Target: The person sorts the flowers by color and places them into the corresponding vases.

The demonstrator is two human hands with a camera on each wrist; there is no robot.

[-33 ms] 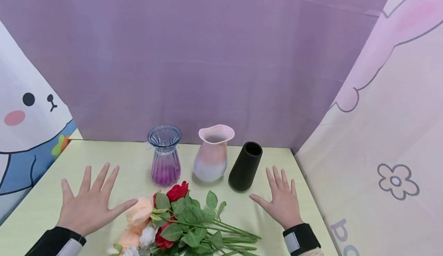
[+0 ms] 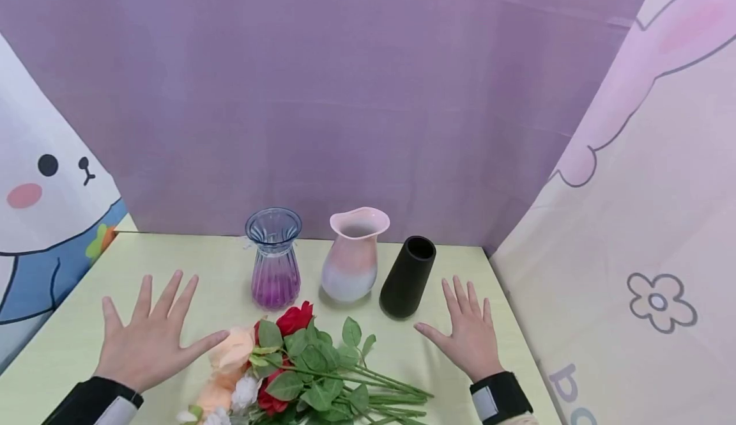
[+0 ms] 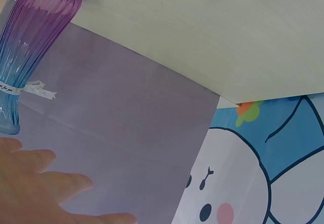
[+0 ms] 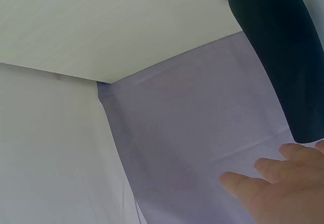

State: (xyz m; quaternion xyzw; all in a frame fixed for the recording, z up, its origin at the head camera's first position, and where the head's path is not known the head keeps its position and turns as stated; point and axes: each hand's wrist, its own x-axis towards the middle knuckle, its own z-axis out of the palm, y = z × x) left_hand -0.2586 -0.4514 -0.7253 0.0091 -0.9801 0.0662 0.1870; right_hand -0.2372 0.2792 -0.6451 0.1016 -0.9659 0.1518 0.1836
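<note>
My left hand [image 2: 146, 342] is spread with straight fingers at the left, holding nothing; its thumb tip overlaps the peach flowers [image 2: 232, 350]. On the right, my right hand [image 2: 468, 335] is spread too, near the black vase [image 2: 405, 284], with nothing in it. Between the hands lies a bunch of artificial flowers, with red roses [image 2: 295, 318], white blooms [image 2: 246, 392] and green stems [image 2: 397, 385] pointing right. Behind them stand a blue-to-purple ribbed glass vase [image 2: 276, 278] and a pink-and-white vase [image 2: 351, 268] with a wavy rim. A ribbon [image 3: 40, 89] circles the glass vase's neck.
The pale table [image 2: 190, 249] ends at a purple cloth backdrop [image 2: 345, 92]. A cloth with a cartoon rabbit [image 2: 52, 208] hangs at the left side, and a pale printed cloth [image 2: 632, 220] at the right. The flowers run past the bottom of the head view.
</note>
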